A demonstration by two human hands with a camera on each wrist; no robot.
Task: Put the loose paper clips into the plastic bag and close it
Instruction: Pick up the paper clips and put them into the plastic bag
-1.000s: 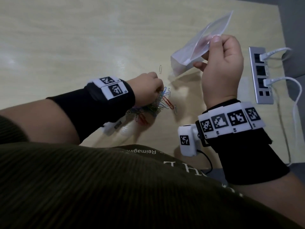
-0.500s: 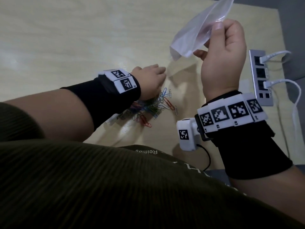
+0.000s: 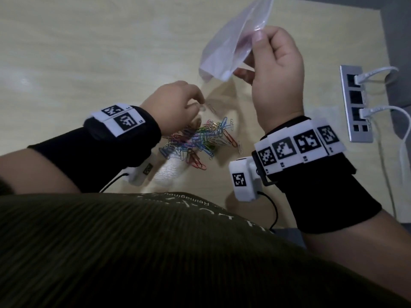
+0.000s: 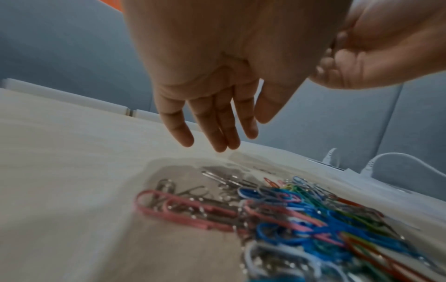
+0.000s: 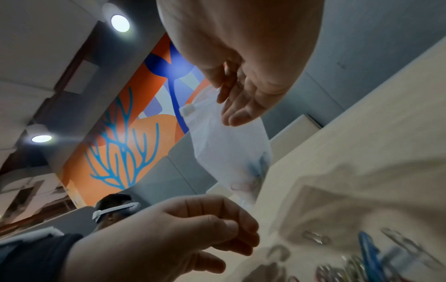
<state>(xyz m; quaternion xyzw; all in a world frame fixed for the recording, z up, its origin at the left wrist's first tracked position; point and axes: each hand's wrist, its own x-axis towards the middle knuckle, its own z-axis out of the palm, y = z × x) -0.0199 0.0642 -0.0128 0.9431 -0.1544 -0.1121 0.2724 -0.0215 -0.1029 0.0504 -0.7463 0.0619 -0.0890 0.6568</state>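
A pile of coloured and silver paper clips (image 3: 200, 140) (image 4: 289, 209) lies on the light wooden table (image 3: 89, 52), near its front edge. One lone silver clip (image 3: 212, 108) lies just beyond the pile. My left hand (image 3: 198, 101) (image 4: 217, 137) hovers over the pile's far side. Its fingers point down, relaxed, with nothing in them. My right hand (image 3: 251, 54) (image 5: 224, 106) pinches the clear plastic bag (image 3: 231, 45) (image 5: 229, 148) between thumb and fingers. It holds the bag in the air above and to the right of the pile.
A grey power strip (image 3: 355, 103) with two white cables (image 3: 378, 74) plugged in lies at the table's right edge. Another person (image 5: 113, 213) sits beyond a partition. Bare tabletop stretches to the left and far side.
My left hand has left the middle of the pile and moved to its far side, with its fingers uncurled. My right hand has raised the bag higher.
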